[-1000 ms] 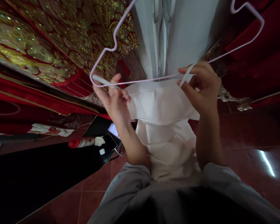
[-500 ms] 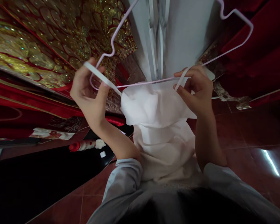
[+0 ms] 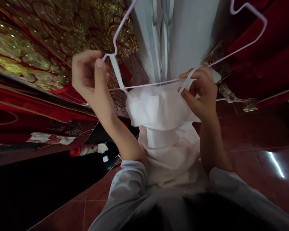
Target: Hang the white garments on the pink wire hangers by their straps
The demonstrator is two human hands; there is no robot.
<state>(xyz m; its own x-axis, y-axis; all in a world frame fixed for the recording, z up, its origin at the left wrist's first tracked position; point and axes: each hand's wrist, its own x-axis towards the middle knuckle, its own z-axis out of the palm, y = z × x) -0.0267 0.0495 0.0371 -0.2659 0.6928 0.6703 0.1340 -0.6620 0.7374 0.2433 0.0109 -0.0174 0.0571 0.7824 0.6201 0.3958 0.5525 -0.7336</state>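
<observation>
With left hand and right hand I am pinching the soft, likely light dress by its straps.

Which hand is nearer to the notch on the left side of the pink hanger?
Left. The left hand pinches a white strap right at the notch; the right hand holds the other strap far across, by the hanger's bottom bar.
</observation>
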